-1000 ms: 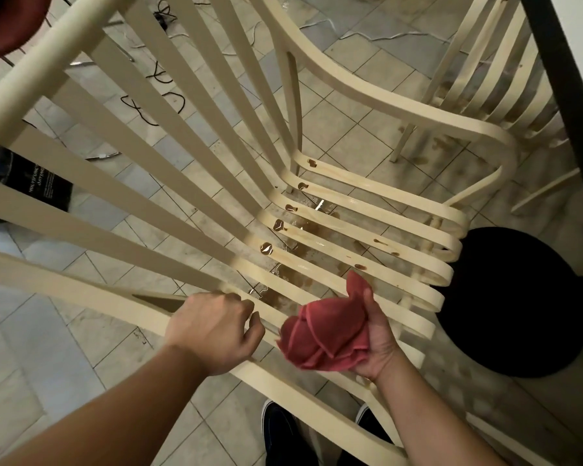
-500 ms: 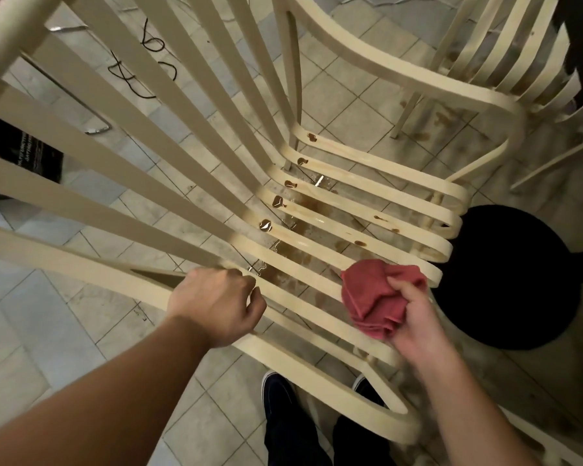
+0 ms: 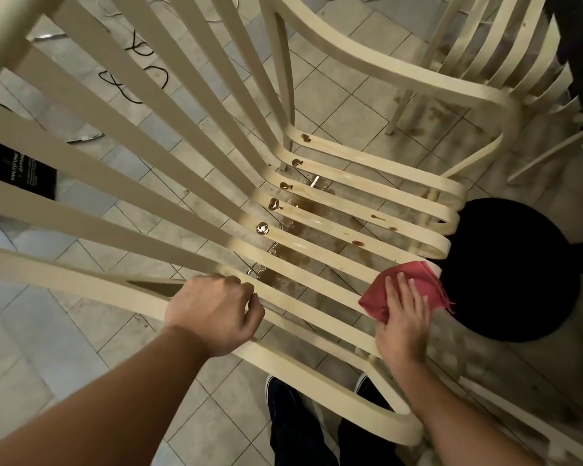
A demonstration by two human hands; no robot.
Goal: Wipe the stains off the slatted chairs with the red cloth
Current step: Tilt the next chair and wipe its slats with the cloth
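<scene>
At lower right, the flat right hand (image 3: 403,317) presses the limp red cloth (image 3: 414,280); the left hand (image 3: 212,311) clenches the stiff chair frame (image 3: 81,280)

Tiled floor (image 3: 41,348): brown spill (image 3: 312,207) under slatted chair (image 3: 384,67), black cables (image 3: 115,83), round black base (image 3: 505,270).

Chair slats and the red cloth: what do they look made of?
Chair slats: probably bent wood under cream semi-gloss paint; faint grain streaks and soft highlights show. Red cloth: soft matte fabric, weave unclear; it folds and frays at one corner.
</scene>
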